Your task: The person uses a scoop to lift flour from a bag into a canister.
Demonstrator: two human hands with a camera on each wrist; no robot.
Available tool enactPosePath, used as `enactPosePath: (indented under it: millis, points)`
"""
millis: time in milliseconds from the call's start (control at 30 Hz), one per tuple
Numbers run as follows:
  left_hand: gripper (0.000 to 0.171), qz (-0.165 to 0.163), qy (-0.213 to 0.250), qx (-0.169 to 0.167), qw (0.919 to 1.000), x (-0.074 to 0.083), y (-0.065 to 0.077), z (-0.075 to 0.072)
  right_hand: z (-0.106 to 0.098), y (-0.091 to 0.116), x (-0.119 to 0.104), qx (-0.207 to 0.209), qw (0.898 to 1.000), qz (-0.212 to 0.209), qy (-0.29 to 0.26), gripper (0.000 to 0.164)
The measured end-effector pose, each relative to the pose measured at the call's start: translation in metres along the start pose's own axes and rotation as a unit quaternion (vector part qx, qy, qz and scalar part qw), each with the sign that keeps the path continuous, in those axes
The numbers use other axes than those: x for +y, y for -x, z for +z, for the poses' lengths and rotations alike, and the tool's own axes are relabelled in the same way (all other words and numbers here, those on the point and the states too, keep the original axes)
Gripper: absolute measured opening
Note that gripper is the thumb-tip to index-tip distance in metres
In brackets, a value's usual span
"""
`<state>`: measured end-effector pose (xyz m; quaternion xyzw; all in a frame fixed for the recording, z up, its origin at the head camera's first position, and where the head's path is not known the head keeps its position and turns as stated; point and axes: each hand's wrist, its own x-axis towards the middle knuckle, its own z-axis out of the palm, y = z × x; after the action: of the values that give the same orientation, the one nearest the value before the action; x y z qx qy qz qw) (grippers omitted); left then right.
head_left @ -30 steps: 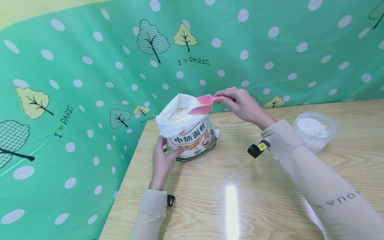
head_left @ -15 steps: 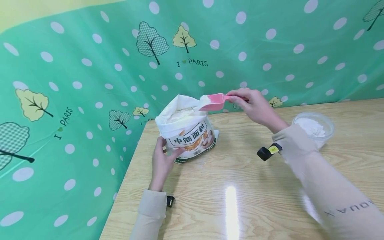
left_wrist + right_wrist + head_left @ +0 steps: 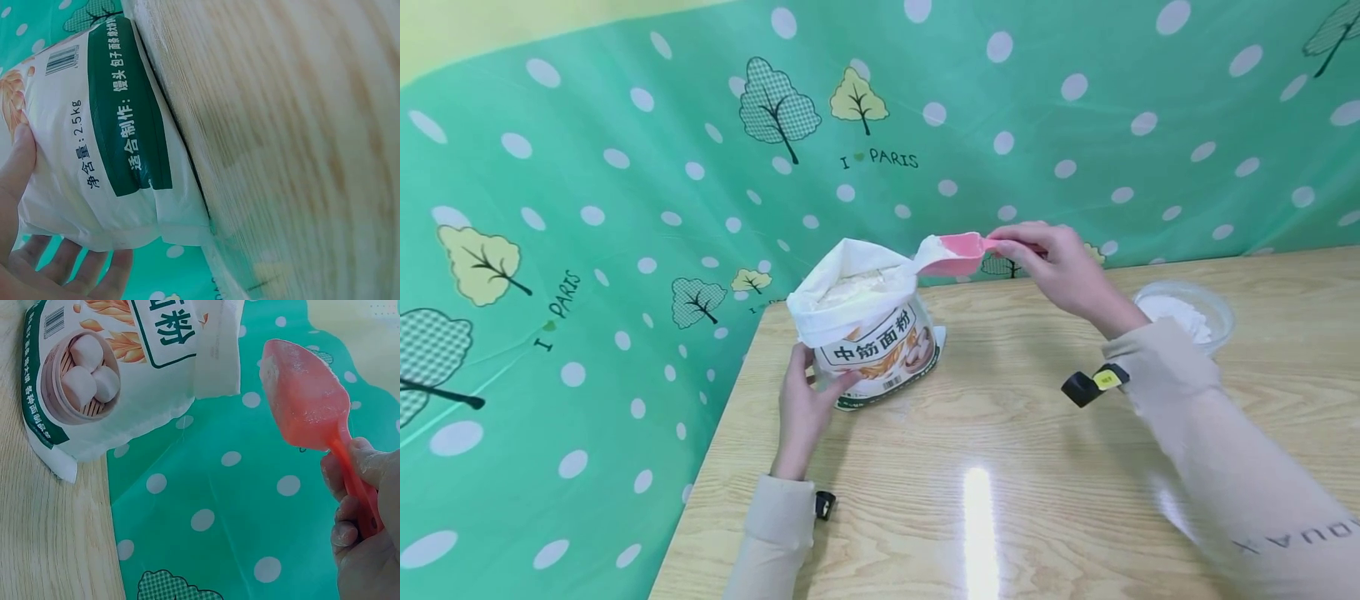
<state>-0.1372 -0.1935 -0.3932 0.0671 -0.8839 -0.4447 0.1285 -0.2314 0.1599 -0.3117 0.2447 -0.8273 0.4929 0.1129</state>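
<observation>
An open flour bag with its top folded down stands at the table's far left, white flour showing inside. My left hand holds its near left side, thumb on the printed front. In the left wrist view the fingers reach round the bag's side edge. My right hand grips the handle of a pink scoop, which carries a heap of flour. The scoop is just right of the bag's mouth, its tip close to the rim. In the right wrist view the scoop shows from beneath, dusted with flour.
A clear glass bowl of white flour stands at the right on the wooden table, partly hidden by my right wrist. A green dotted cloth hangs behind and to the left of the table.
My right hand has drawn the scoop out of the bag's mouth and to the right, now with flour in it. The left hand and the bag have stayed in place.
</observation>
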Motion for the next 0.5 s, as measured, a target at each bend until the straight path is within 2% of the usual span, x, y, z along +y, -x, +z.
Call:
enactPosePath:
  millis: [267, 500]
  points:
    - [0.073, 0.002, -0.001, 0.001, 1.0000, -0.001, -0.001, 0.000, -0.011, 0.009, 0.001, 0.011, 1.000, 0.009, -0.013, 0.028]
    - [0.071, 0.005, -0.002, -0.002, 1.0000, 0.000, 0.000, 0.000, -0.024, 0.021, 0.006, 0.021, 0.999, 0.024, -0.004, 0.029]
